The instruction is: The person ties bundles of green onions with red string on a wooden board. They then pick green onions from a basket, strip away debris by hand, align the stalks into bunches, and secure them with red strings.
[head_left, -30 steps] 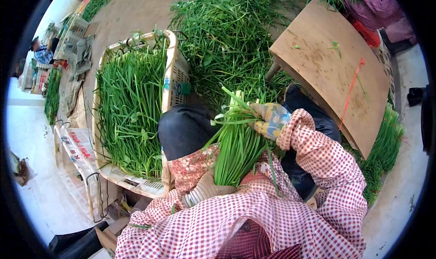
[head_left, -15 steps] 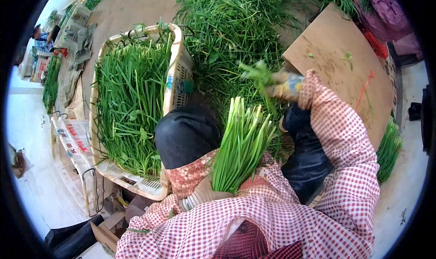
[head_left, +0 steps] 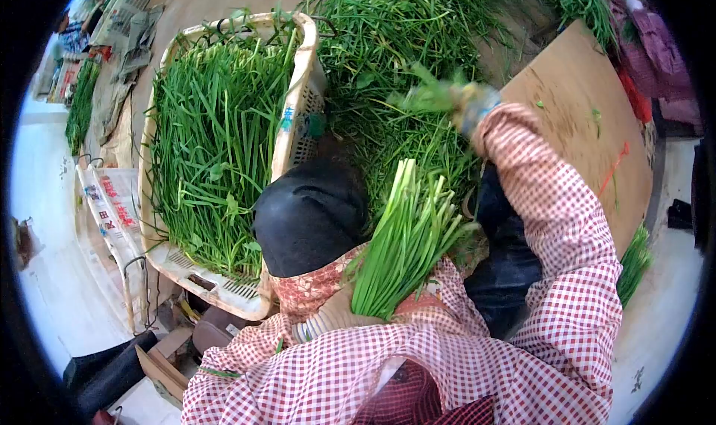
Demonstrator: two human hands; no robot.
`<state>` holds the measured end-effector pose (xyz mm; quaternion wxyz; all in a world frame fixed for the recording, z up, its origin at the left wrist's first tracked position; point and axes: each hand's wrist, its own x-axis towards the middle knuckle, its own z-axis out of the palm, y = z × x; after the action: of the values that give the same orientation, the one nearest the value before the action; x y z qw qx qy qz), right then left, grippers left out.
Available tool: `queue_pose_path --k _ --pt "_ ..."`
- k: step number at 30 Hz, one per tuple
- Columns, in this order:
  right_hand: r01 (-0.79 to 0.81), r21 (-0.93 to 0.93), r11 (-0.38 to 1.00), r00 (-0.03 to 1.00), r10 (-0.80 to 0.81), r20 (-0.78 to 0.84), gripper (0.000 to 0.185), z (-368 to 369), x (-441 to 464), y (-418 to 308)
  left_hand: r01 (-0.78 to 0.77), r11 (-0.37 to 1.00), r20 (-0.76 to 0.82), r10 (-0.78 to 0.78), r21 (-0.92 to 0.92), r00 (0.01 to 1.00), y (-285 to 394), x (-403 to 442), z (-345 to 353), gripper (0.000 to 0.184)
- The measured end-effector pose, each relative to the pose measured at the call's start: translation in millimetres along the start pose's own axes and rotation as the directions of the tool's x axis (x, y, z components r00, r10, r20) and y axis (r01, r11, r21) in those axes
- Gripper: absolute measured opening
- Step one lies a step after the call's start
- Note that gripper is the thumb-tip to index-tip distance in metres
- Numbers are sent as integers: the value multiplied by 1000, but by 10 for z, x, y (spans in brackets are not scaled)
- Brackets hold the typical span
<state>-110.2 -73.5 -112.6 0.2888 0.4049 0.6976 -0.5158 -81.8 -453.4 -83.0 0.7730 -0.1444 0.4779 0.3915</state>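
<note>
My gloved left hand is closed round the lower part of a bunch of garlic chives in my lap, pale cut ends pointing away from me. Part of that hand lies behind the leaves and the checked sleeve. Stretched out to the front right, my gloved right hand is closed on a small tuft of loose green leaves, both smeared by motion. Below the tuft spreads a large heap of loose chives on the floor.
Beside my left knee stands a white plastic crate packed with chives. A brown board lies at the right. Another white crate is at the far left. Low on the left are cardboard pieces.
My right hand has moved slightly away from me with the leaf tuft. The left hand keeps its hold on the bunch, and the whole view has shifted a little.
</note>
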Motion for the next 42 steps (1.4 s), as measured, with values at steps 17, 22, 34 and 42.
queue_pose_path --k 17,22,34,42 --pt "780 -186 597 590 -801 -100 31 462 -774 -111 -337 774 279 539 -536 795 -191 93 53 73" --pt "519 551 653 853 -433 -291 27 24 -518 331 -416 879 163 386 235 908 -44 -302 -169 74" --pt "261 847 464 661 -725 194 45 442 -1127 437 -399 820 352 261 410 899 146 -324 -136 82" --pt "658 234 716 712 -692 115 28 502 -1507 230 -469 803 383 328 369 863 30 -296 -199 81"
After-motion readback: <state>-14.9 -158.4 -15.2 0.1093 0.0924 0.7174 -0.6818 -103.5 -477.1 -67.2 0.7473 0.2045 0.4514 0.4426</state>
